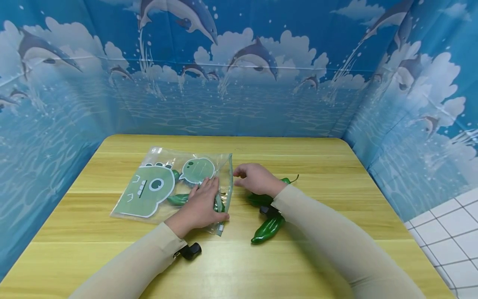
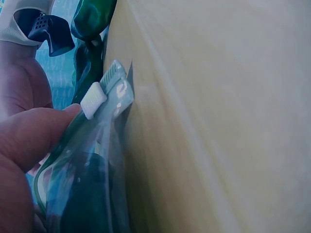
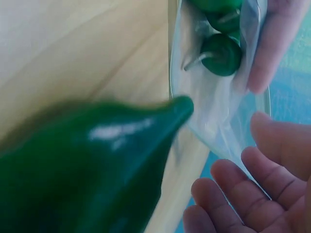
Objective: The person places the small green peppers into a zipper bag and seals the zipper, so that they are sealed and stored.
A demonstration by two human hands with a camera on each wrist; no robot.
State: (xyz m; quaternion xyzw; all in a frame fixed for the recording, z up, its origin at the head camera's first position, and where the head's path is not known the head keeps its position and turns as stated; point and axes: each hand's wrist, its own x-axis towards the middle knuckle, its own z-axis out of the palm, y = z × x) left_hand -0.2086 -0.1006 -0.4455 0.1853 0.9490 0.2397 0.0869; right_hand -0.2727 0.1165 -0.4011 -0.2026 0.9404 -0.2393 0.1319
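A clear zip bag [image 1: 190, 155] with a green cartoon print lies on the table, its mouth toward the right. Several green peppers [image 1: 178, 199] show inside it; in the right wrist view, stemmed peppers [image 3: 222, 56] appear through the parted mouth. My left hand [image 1: 201, 207] rests on the bag with fingers extended, thumb along the mouth edge beside the white slider [image 2: 93, 100]. At the mouth's right, my right hand [image 1: 255, 178] holds nothing, its fingers loosely bent. Below its wrist lie loose green peppers [image 1: 268, 229], partly hidden by the sleeve.
The wooden table [image 1: 231, 270] is enclosed at the back and sides by a blue dolphin-print curtain [image 1: 239, 104]. White tiles [image 1: 455, 224] show past the right edge. Each wrist carries a small black camera [image 1: 191, 251].
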